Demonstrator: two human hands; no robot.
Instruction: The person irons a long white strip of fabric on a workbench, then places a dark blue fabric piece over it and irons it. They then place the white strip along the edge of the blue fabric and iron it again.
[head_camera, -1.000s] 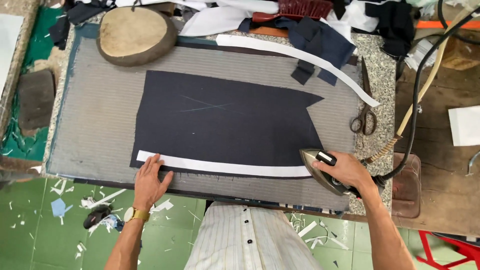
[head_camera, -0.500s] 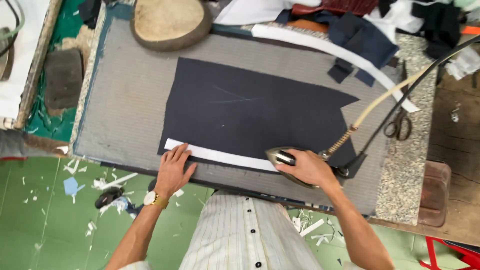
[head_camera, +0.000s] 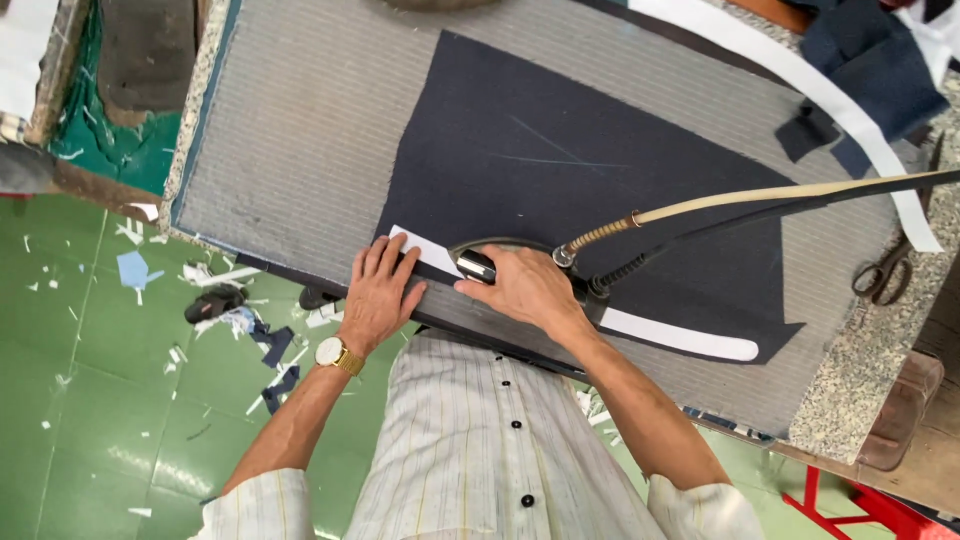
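On the ribbed grey desk (head_camera: 300, 150), right hand (head_camera: 525, 290) grips a metal iron (head_camera: 478, 262); left hand (head_camera: 380, 292) lies flat, pinning a white strip (head_camera: 680, 338) along dark cloth (head_camera: 560, 170).

We note fabric panel (head_camera: 560, 170) on the worktop (head_camera: 290, 130); strip (head_camera: 680, 338) along its near edge, iron (head_camera: 490, 265) on strip, scissors (head_camera: 880, 275) right.

A dark navy fabric panel (head_camera: 560, 170) lies flat across the centre of the frame, faint chalk lines crossing its upper part. A white strip (head_camera: 680, 338) runs along its lower edge. The iron (head_camera: 475, 262), apparently metal-bodied, sits on that strip at lower centre.
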